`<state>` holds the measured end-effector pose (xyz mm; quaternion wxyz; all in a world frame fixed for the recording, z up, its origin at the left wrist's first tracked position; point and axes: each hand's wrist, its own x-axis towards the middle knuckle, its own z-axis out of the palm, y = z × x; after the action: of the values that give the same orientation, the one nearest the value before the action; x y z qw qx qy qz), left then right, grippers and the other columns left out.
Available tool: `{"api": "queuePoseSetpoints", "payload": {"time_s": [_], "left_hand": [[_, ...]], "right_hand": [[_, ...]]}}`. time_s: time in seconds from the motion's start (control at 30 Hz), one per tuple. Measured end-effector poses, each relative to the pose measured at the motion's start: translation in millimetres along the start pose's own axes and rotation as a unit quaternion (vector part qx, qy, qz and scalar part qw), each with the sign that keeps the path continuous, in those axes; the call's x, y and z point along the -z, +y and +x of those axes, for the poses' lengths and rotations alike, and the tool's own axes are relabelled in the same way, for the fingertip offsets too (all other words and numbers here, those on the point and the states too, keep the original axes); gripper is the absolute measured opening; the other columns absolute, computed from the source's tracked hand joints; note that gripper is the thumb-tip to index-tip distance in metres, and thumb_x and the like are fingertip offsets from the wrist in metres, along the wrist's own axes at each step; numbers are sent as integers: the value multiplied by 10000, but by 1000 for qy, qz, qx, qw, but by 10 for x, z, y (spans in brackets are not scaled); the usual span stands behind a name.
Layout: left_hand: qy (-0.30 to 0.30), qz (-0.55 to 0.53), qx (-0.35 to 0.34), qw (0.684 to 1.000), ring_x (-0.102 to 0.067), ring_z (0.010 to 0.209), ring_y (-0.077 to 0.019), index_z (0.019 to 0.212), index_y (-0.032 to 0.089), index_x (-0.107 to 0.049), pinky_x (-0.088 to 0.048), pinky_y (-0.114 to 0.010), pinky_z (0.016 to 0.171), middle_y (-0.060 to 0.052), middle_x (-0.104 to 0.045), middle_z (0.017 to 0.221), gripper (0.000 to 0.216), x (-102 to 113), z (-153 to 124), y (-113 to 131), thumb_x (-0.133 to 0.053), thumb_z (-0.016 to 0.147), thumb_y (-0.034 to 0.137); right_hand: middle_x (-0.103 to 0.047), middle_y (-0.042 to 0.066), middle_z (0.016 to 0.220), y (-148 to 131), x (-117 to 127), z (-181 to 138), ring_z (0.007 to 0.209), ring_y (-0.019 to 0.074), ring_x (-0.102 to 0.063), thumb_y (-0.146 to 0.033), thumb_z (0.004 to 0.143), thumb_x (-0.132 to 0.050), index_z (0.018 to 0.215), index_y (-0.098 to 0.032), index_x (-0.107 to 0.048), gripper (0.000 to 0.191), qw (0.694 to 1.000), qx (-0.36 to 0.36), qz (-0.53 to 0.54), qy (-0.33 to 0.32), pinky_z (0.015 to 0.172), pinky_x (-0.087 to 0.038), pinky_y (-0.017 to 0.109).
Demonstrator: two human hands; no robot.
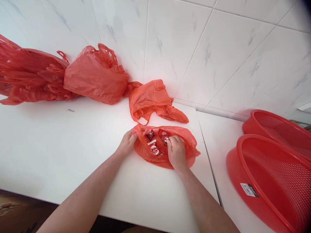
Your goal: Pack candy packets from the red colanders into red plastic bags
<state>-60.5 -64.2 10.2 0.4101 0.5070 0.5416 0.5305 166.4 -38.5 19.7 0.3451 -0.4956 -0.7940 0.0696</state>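
A thin red plastic bag [145,158] lies spread with its mouth up on the white table. My left hand [128,141] is closed on the bag's left rim, pinching the plastic. Inside the bag are small red packets: one with white lettering [154,148], and a darker one [150,135] behind it. My right hand [177,151] reaches into the bag from the right side. Its thumb and fingers are closed at the edge of another small red packet [163,133]; the fingertips are partly hidden.
Just behind lies a crumpled red plastic bag [150,95]. A fuller red bag [94,77] and a heap of red bags [31,74] stand along the tiled wall [175,42]. At the right, two red mesh baskets [245,168] rest past a seam in the white tabletop [60,145].
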Motion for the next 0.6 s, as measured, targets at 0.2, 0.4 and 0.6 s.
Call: {"api": "queuePoseSetpoints", "payload": {"time_s": [0.2,0.4,0.6], "left_hand": [[6,-4,1,1000,-607,1017,-299,994,151,-665,-481,-378,860,-94,-696,1051,512,-15,-4,13,-464,847,599],[7,3,-3,1000,-610,999,-298,964,147,-660,-479,-376,853,-96,-695,1041,495,-7,-5,11,-466,849,587],[5,2,-2,1000,-608,1004,-299,962,151,-655,-480,-370,846,-94,-692,1060,497,-12,-13,33,-460,852,594]], "right_hand": [[-552,33,763,-16,-19,17,727,168,-477,-275,965,-370,704,-199,-527,314,1000,-8,5,1,680,-387,298],[-649,52,913,-28,-28,21,880,176,-572,-277,946,-434,1001,-208,-663,245,995,-8,90,34,806,-460,319],[-672,74,1030,-15,52,14,994,201,-609,-257,939,-431,1111,-228,-654,283,986,-12,143,81,893,-489,389]]}}
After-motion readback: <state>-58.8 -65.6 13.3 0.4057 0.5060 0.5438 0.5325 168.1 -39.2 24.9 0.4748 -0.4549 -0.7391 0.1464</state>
